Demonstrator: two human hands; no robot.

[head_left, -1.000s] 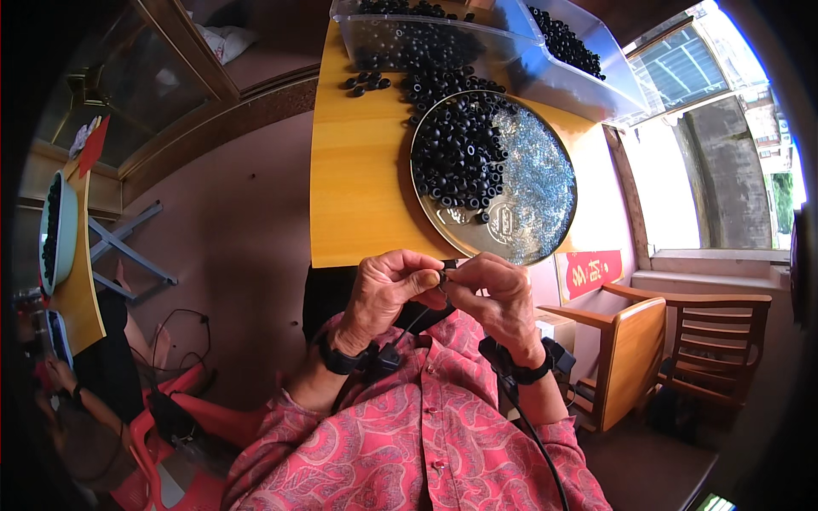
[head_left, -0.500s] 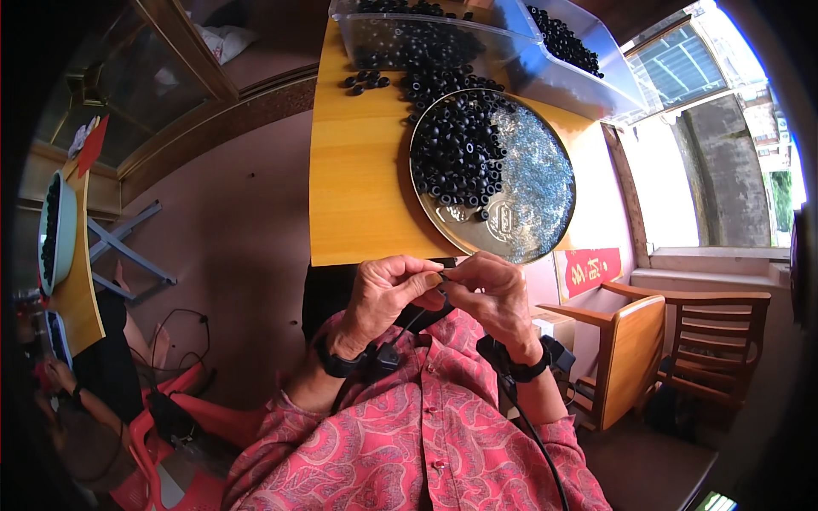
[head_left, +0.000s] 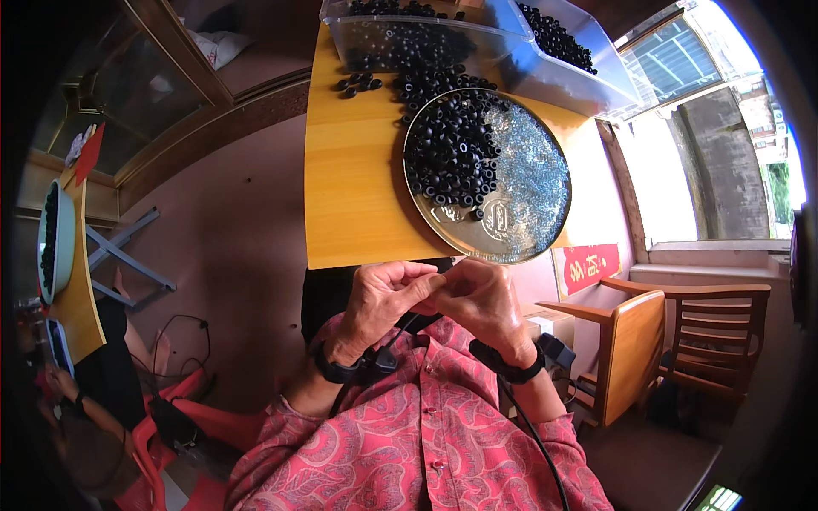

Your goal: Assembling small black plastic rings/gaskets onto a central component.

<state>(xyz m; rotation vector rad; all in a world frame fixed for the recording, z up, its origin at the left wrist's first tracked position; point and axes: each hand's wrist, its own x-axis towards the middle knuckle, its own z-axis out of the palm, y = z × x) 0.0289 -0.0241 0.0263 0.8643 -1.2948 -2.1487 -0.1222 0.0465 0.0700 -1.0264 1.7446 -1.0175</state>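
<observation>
Room: brownish floor, window at your right, wooden chair (head_left: 682,341) beside you.
Table: yellow wooden table (head_left: 358,179), just ahead of your hands.
Bins: clear plastic bins (head_left: 511,51) of black rings, far edge.
Tray: round metal tray (head_left: 487,175), black rings (head_left: 452,149) left, silvery bits (head_left: 532,179) right.
Left hand: your left hand (head_left: 383,302) curled, fingertips pinched against the right; item too small to tell.
Right hand: your right hand (head_left: 486,302) closed likewise, touching the left below table edge.

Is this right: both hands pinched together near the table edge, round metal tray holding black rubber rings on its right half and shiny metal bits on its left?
Not quite: the halves are swapped. In the head view the round metal tray holds the black rubber rings on its left half and the shiny metal bits on its right. Left hand and right hand do meet near the yellow wooden table edge.
</observation>
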